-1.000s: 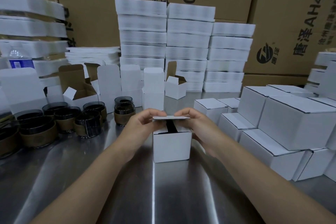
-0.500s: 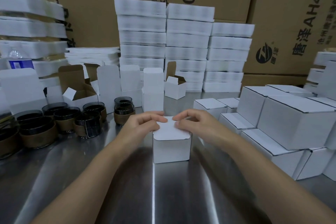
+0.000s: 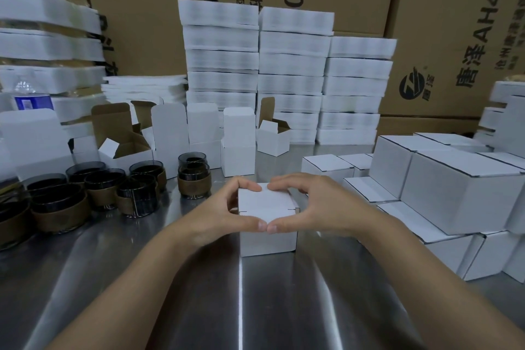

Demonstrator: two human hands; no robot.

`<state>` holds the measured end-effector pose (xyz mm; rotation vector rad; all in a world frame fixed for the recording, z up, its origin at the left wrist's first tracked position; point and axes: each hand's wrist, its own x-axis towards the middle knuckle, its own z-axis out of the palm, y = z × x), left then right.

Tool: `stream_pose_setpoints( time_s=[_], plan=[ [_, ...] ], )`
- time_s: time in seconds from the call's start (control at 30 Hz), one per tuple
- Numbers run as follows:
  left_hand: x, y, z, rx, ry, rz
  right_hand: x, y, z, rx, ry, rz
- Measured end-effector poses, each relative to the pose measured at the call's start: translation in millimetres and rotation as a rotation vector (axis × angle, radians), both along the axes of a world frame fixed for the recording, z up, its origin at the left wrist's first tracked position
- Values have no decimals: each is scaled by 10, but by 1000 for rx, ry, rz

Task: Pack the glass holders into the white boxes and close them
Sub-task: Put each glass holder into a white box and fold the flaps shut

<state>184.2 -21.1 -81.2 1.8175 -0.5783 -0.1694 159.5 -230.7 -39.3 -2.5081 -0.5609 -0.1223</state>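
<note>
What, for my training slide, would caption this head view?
Left hand and right hand grip a closed white box on the steel table, glass holders nearby.

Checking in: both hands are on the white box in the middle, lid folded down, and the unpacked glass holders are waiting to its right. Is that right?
Not quite. The head view shows the glass holders standing to the left of the white box, not its right. The rest holds: left hand and right hand are on it, lid folded down.
</note>
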Motion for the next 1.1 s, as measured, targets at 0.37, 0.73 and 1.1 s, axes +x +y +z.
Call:
stream_pose_setpoints(
  time_s=[0.37,0.73,1.1],
  plan=[
    [22,19,-26,-77,-6,-1,13,29,-55,28,-89,0],
    [116,24,-100,128,77,-28,-82,15,66,133,-32,-6],
    [97,5,-99,149,78,9,-168,147,111,135,-134,149]
  ],
)
